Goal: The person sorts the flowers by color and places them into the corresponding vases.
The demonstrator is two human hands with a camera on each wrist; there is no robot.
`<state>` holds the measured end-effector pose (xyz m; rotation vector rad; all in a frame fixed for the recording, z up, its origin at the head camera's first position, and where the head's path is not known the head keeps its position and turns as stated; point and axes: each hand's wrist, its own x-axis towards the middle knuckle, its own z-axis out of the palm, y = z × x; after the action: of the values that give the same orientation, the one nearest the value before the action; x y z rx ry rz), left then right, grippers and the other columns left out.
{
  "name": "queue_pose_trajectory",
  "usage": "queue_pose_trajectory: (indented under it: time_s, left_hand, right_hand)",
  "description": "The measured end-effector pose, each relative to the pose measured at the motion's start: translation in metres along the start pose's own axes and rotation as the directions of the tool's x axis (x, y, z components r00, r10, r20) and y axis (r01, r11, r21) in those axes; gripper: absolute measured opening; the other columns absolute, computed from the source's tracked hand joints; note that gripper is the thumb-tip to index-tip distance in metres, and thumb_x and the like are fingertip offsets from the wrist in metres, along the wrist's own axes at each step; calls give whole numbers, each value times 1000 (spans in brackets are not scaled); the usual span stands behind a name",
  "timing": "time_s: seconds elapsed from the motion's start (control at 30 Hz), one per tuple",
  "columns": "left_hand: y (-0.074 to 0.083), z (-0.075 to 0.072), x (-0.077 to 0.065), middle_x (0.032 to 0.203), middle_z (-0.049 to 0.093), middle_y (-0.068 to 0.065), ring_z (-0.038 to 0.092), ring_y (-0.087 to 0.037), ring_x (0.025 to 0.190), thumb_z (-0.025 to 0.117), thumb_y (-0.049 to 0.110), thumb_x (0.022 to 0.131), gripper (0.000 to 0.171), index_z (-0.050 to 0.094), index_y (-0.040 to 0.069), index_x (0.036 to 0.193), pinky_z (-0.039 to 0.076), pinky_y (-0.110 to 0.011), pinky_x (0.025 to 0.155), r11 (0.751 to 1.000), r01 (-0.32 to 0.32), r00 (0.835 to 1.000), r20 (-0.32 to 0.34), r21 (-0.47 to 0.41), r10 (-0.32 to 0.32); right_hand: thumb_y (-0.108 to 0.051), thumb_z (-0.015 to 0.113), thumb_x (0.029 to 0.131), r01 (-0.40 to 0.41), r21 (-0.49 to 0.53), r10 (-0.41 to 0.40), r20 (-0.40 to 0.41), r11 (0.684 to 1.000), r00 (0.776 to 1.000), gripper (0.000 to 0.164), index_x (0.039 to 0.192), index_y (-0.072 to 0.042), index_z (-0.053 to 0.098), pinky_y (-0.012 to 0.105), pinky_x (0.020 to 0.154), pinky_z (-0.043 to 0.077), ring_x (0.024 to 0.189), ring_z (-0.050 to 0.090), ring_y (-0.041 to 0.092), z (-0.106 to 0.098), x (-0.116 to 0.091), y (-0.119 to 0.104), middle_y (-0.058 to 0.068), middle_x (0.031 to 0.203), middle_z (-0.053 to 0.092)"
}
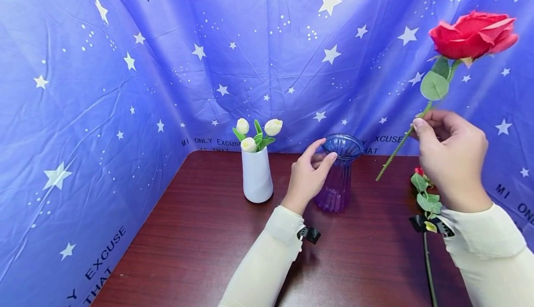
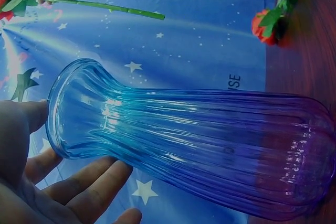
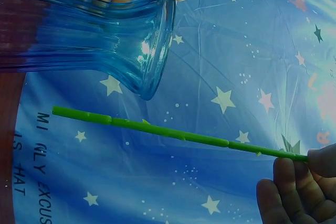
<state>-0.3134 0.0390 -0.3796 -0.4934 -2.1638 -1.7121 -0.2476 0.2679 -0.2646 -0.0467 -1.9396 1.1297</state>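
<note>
My right hand pinches the green stem of a large red artificial rose between thumb and fingers. The bloom is up at the right, and the stem's lower end slants down toward a ribbed glass vase. That vase, blue at its flared mouth and purple at its base, stands upright on the table. My left hand holds it lightly at the left of its mouth, thumb at the rim and fingers along the neck. The stem's tip is apart from the vase, out to its right.
Left of the glass vase stands a white vase with white tulips. Another red rose lies at the right of the dark red wooden table, partly behind my right forearm. Blue star-printed cloth hangs around the table.
</note>
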Motion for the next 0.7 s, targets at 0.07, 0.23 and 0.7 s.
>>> queue_pose_trajectory:
  time_s: [0.07,0.23,0.7]
  left_hand:
    - [0,0,0,112,78,1,73,3,94,67,54,96,55,59,33,146,59,-23,85,1000,2,1000,0,4,-2]
    - [0,-1,0,113,78,1,73,3,94,67,55,97,55,58,33,146,59,-23,85,1000,1,1000,2,5,-1]
    - [0,0,0,112,78,3,72,3,94,67,56,96,53,58,37,145,59,-23,86,1000,10,1000,5,-4,-10]
  right_hand:
    - [-18,72,93,1,5,-1,4,1000,1000,5,96,-21,75,14,53,39,64,64,-11,0,0,-2,-27,70,67]
    - [-19,73,94,17,5,-17,2,1000,1000,4,96,-19,75,14,53,39,64,64,-10,-1,-1,-7,-28,71,66]
    - [-16,73,93,60,74,-57,-33,995,998,8,98,-10,76,11,57,44,68,67,-8,1,2,-21,-25,75,69]
